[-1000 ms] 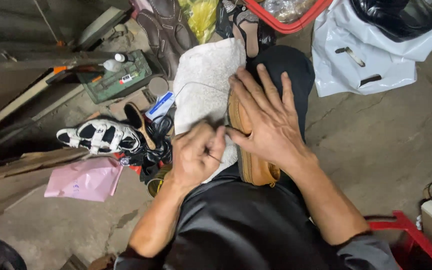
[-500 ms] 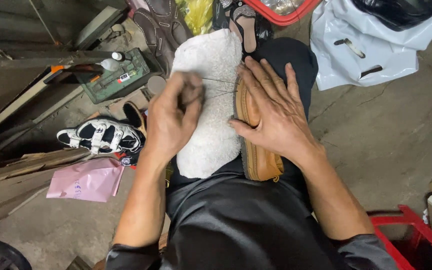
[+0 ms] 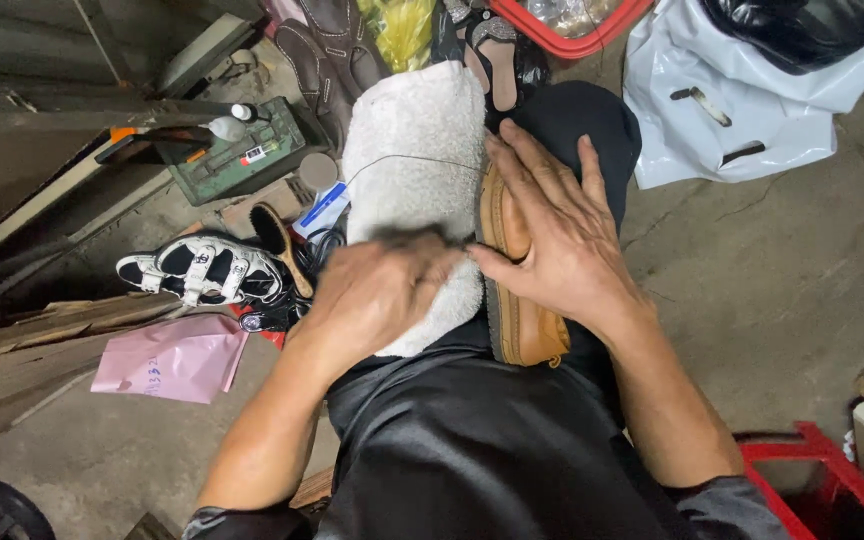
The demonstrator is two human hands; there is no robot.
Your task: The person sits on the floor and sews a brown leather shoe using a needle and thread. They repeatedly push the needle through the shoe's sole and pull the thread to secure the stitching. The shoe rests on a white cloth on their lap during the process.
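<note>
We see the right hand (image 3: pixel 562 235) pressing flat, fingers spread wide, on a tan shoe (image 3: pixel 517 320). The left hand (image 3: pixel 377 295), fingers curled narrow, pinches a thin thread (image 3: pixel 402 160) over a white towel (image 3: pixel 417 140).

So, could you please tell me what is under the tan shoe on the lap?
The tan shoe lies on a white fleecy cloth over the lap. The right hand covers its middle; its underside is hidden.

pink packet (image 3: pixel 170 358), white bag (image 3: pixel 742 110)
</note>
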